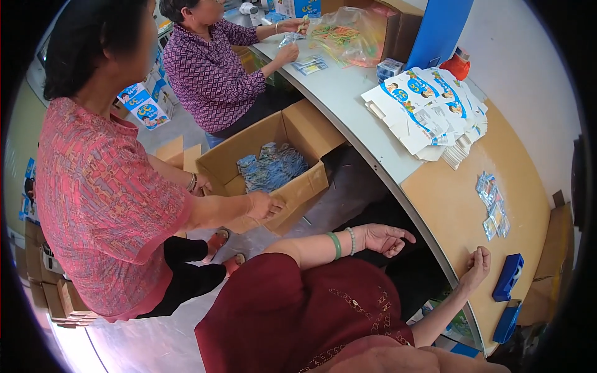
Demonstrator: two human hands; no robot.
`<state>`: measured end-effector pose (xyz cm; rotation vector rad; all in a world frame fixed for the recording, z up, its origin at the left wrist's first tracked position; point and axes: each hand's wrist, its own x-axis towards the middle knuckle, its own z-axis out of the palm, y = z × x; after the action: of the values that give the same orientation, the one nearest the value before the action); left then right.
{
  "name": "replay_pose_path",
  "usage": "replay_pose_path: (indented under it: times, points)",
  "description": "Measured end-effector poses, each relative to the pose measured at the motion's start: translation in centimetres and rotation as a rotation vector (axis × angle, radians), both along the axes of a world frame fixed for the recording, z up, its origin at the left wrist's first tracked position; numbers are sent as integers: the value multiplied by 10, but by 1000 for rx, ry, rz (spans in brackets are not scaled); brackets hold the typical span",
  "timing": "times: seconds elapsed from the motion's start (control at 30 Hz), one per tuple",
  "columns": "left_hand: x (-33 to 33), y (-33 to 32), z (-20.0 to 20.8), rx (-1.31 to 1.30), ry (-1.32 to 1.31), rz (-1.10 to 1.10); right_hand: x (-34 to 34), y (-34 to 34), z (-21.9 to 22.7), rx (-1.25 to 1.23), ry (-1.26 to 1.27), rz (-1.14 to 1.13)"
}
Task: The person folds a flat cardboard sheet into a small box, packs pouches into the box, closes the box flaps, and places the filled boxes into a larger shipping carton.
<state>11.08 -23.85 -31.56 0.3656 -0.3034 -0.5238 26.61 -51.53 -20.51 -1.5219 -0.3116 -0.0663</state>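
My left hand (380, 240), with a green bangle and a beaded bracelet at its wrist, is off the table's front edge. Its fingers are loosely bent and apart, and it holds nothing. Resting on the tan part of the table (463, 205), my right hand (477, 266) has its fingers curled in, with nothing visible in them. Several small blue-and-yellow packets (493, 205) lie just beyond it. To its right sits a blue tape dispenser (507, 278), and nearer to me a dark blue stapler-like thing (507, 322).
A pile of flattened white-and-blue cartons (429, 109) covers the table's middle. On the left, a standing person (112, 205) grips an open cardboard box (298, 193) of blue packets (273, 168). Another seated person (211, 74) handles packets beside a plastic bag (348, 37) of colourful strands.
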Motion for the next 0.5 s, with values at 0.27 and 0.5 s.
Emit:
replay_pose_path:
  times: [0.27,0.5]
  points:
    - [7,8,-2,-1,35,4,5,3,1,-16,-12,-22]
    - [26,20,-14,-25,54,-4,16,17,-1,-33,7,-41]
